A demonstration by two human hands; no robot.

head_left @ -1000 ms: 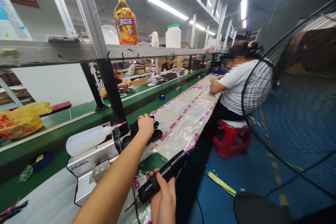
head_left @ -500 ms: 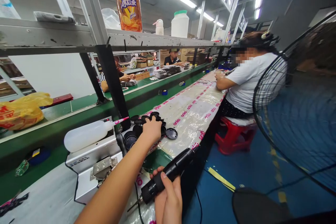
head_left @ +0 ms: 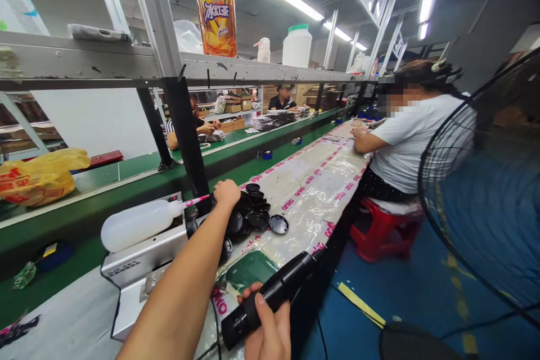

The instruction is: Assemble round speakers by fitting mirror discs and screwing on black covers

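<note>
My left hand (head_left: 226,192) reaches forward over a heap of round black caps (head_left: 254,215) on the plastic-covered bench (head_left: 312,185). Its fingers are curled down onto the near side of the heap, and what they grip is hidden. One black cap (head_left: 279,224) lies apart to the right. My right hand (head_left: 266,331) is wrapped round a black cylindrical power tool (head_left: 270,297) held low at the bench's front edge, its body angled up to the right.
A white squeeze bottle (head_left: 137,223) lies on a grey metal fixture (head_left: 143,261) left of the caps. A black post (head_left: 188,140) holds a shelf with an iced-tea bottle (head_left: 216,11). A seated person (head_left: 405,135) works further along. A fan guard (head_left: 485,191) stands right.
My left hand has drawn back leftward over the caps, which now lie more spread out. The power tool in my right hand has stayed roughly where it was.
</note>
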